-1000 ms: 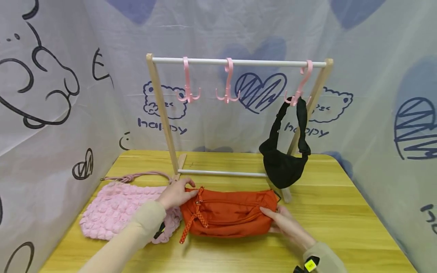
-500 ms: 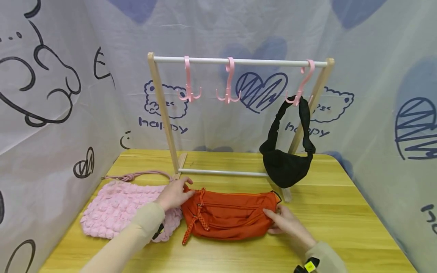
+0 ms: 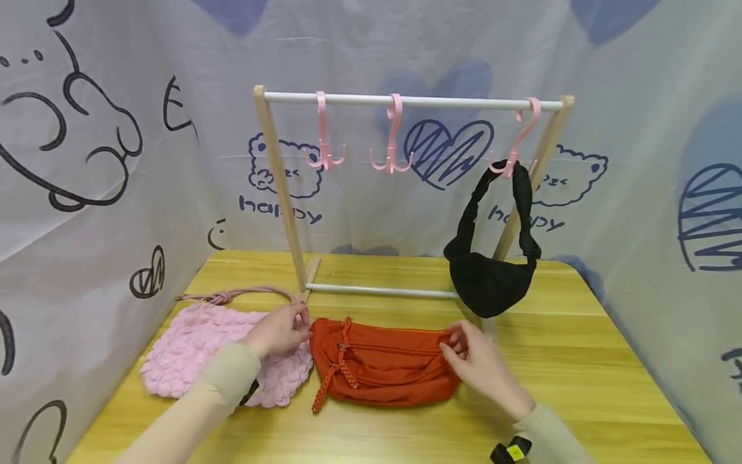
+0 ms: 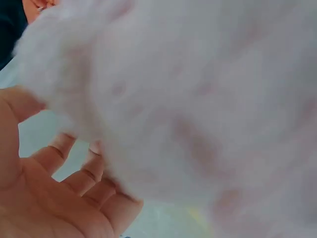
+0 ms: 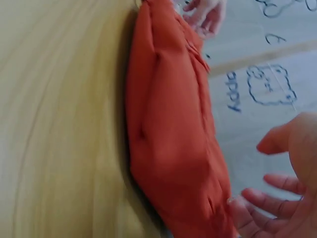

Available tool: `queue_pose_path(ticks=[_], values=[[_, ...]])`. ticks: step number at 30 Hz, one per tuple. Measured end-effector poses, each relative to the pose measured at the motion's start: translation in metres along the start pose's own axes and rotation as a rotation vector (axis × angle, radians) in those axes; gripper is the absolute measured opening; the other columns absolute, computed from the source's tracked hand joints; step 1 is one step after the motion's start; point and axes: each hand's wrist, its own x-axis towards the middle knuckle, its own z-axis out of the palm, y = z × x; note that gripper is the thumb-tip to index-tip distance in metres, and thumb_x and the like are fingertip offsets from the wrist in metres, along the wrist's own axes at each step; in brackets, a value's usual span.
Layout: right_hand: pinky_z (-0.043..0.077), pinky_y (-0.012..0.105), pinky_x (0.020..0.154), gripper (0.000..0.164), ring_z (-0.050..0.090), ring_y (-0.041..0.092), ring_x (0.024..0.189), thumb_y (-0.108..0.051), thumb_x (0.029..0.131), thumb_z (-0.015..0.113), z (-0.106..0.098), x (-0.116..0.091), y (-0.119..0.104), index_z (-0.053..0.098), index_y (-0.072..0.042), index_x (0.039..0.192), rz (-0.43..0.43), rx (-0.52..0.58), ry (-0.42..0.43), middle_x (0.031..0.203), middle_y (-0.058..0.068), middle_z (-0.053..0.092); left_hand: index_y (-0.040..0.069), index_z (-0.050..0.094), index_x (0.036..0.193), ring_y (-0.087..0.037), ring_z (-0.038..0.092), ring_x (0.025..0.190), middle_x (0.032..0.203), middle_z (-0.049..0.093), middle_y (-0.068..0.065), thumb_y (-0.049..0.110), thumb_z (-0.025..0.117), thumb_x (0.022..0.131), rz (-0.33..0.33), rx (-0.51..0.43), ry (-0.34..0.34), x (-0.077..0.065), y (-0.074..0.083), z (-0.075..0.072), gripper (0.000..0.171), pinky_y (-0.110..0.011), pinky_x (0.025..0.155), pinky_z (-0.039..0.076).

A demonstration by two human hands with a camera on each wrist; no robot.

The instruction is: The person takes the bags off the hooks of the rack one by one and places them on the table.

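Orange waist bag between two bare hands. The orange bag [image 3: 394,367] lies lengthwise on the table [image 3: 580,367], at the lower centre of the head view. The left hand [image 3: 278,332] is at its upper left end, overlapping the pink bag [image 3: 191,361]; its fingers are loosely bent, the thumb apart, and nothing is gripped. Whether its fingertips touch either bag cannot be told. The right hand [image 3: 487,364] is at the opposite end, thumb and fingers spread apart, its fingertips at or just beside the fabric. This placement, one hand at each end, probably serves to straighten or steady a limp, elongated body.

At right, the black bag [image 3: 493,283] hangs because its strap loops over the lower end of the right-hand pink hook [image 3: 522,138]; the pronged foot presumably keeps the strap from slipping.

Materials: the orange fabric is smooth and creased, with zip lines and speckled cord pulls [image 3: 323,388] at its left; the pink bag is puffed into soft, rosette-like bumps, with a knotted strap [image 3: 249,291] behind it; the black bag is matte and crescent-shaped. The rack joins pale wooden posts [image 3: 281,187] to a round white rail [image 3: 464,102].
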Motion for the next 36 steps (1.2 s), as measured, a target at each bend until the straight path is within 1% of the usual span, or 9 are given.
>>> queue_pose_path(ticks=[3,5,8,11,15,19,26,30,36], values=[[0.056,0.030,0.081,0.033,0.062,0.016,0.093,-0.018,0.091,0.075,0.013,0.001,-0.010,0.062,-0.006,0.119,-0.092,-0.015,-0.040,0.105,0.005,0.064,0.008,0.059,0.096,-0.018,0.053,0.073,0.083,0.060,-0.005,0.013,0.072,0.088,0.011,-0.007,-0.038,-0.001,-0.005,0.004,0.016,-0.030,0.066,0.044],[0.055,0.038,0.091,0.037,0.060,0.018,0.107,-0.024,0.092,0.074,0.021,0.001,-0.017,0.062,-0.010,0.124,-0.135,-0.041,-0.081,0.116,0.003,0.062,0.008,0.059,0.095,-0.018,0.052,0.075,0.085,0.060,-0.005,0.016,0.073,0.089,0.007,-0.008,-0.050,-0.003,-0.009,0.006,0.017,-0.030,0.068,0.043],[0.050,0.048,0.102,0.044,0.054,0.024,0.125,-0.035,0.094,0.071,0.031,0.002,-0.028,0.060,-0.016,0.133,-0.161,-0.057,-0.153,0.131,0.004,0.058,0.008,0.057,0.093,-0.018,0.051,0.075,0.084,0.059,-0.005,0.021,0.072,0.091,0.006,-0.007,-0.049,-0.004,-0.012,0.008,0.020,-0.031,0.068,0.042],[0.046,0.055,0.107,0.050,0.047,0.029,0.135,-0.044,0.097,0.066,0.039,0.003,-0.035,0.056,-0.023,0.141,-0.159,-0.063,-0.236,0.144,0.006,0.053,0.008,0.056,0.094,-0.018,0.051,0.075,0.083,0.059,-0.005,0.022,0.071,0.092,0.017,-0.019,-0.046,-0.003,-0.014,0.010,0.021,-0.031,0.069,0.041],[0.039,0.062,0.110,0.053,0.042,0.037,0.139,-0.049,0.098,0.061,0.049,0.002,-0.037,0.053,-0.026,0.145,-0.152,-0.093,-0.325,0.152,0.012,0.046,0.008,0.054,0.096,-0.018,0.052,0.077,0.083,0.058,-0.005,0.022,0.070,0.093,0.028,-0.026,-0.050,-0.002,-0.016,0.014,0.022,-0.031,0.069,0.042],[0.035,0.065,0.111,0.052,0.038,0.040,0.142,-0.046,0.099,0.060,0.055,-0.001,-0.034,0.051,-0.027,0.147,-0.130,-0.111,-0.368,0.155,0.013,0.043,0.007,0.053,0.096,-0.019,0.052,0.079,0.084,0.057,-0.005,0.019,0.073,0.091,0.021,-0.043,-0.071,-0.002,-0.017,0.016,0.024,-0.031,0.071,0.042],[0.035,0.067,0.110,0.052,0.038,0.041,0.142,-0.043,0.098,0.063,0.056,-0.005,-0.025,0.051,-0.028,0.147,-0.111,-0.106,-0.391,0.155,0.014,0.043,0.007,0.049,0.097,-0.019,0.048,0.074,0.081,0.050,-0.004,0.012,0.080,0.084,-0.013,-0.095,-0.115,-0.002,-0.022,0.017,0.034,-0.032,0.071,0.039],[0.034,0.068,0.110,0.053,0.038,0.042,0.142,-0.044,0.098,0.063,0.054,-0.007,-0.022,0.052,-0.027,0.147,-0.105,-0.107,-0.396,0.154,0.015,0.043,0.007,0.049,0.097,-0.019,0.047,0.075,0.080,0.048,-0.003,0.011,0.080,0.083,-0.002,-0.104,-0.108,-0.002,-0.024,0.017,0.034,-0.032,0.072,0.038],[0.027,0.071,0.113,0.054,0.034,0.048,0.144,-0.046,0.099,0.061,0.056,-0.004,-0.020,0.051,-0.024,0.147,-0.102,-0.087,-0.432,0.155,0.019,0.041,0.006,0.050,0.097,-0.019,0.048,0.078,0.081,0.050,-0.003,0.010,0.079,0.082,-0.006,-0.113,-0.099,-0.004,-0.022,0.015,0.034,-0.033,0.075,0.039]])
